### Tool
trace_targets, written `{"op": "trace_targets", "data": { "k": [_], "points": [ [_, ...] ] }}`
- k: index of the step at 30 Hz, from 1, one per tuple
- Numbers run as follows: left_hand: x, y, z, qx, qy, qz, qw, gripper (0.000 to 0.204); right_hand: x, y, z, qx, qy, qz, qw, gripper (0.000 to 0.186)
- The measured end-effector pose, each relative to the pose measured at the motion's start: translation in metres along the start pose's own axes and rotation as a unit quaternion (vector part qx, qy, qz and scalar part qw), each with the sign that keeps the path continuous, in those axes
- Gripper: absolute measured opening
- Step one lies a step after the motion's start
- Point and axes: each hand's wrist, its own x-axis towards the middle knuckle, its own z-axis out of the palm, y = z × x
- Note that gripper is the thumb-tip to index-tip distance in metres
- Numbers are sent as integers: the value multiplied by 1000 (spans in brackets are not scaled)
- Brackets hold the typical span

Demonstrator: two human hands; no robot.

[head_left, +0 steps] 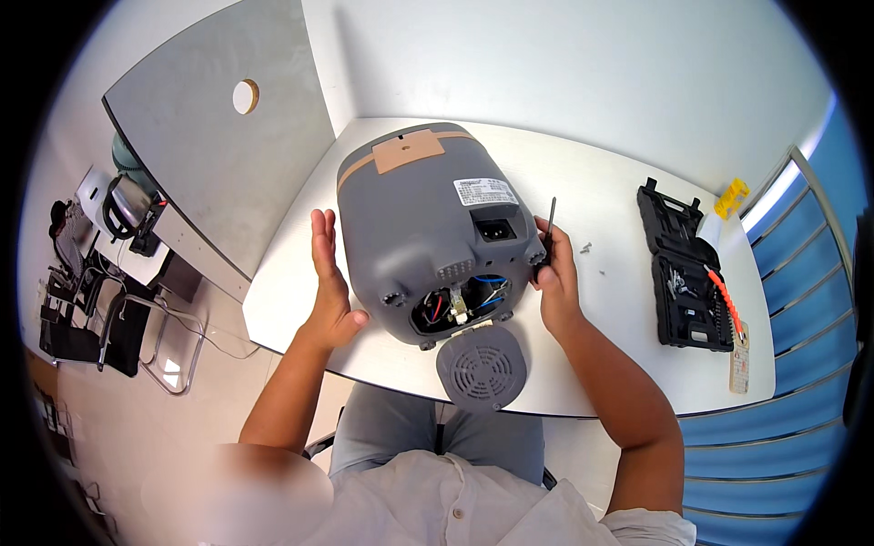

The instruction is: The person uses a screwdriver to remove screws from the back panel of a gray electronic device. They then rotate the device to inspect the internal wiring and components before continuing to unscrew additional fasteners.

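A grey rice cooker [410, 209] with a rose-gold band lies on its side in front of me. Its underside opening shows wires and a white connector [460, 307]. A round vented bottom cover [482, 369] hangs just below that opening, over the table's front edge. Along the cooker's left side, my left hand [332, 300] is open, fingers stretched upward and thumb out. My right hand [558, 284] is closed on a screwdriver [551, 226], shaft pointing up, at the cooker's right side by the power socket [495, 230]. The screwdriver's handle is mostly hidden by the fingers.
Several small screws [586, 247] lie on the white table [601, 364] right of my hand. Farther right are an open black tool case [683, 264], an orange flexible shaft [724, 296] and a remote control [739, 364]. A grey partition [218, 155] stands at the left, metal railings [801, 328] at the right.
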Motion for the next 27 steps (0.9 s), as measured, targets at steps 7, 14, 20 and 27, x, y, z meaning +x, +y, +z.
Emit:
{"op": "trace_targets", "data": {
  "k": [7,14,20,27],
  "points": [
    [-8,-2,1,-26,-11,-54,998,107,9,-3,-3,39,77,218,972,23],
    [2,10,8,15,-58,-57,997,106,8,-2,13,8,84,253,964,17],
    [24,30,31,-191,-38,-114,974,113,6,0,13,23,110,243,964,20],
    [33,19,33,-225,-11,-163,961,97,7,-12,7,112,120,207,965,25]
  ]
}}
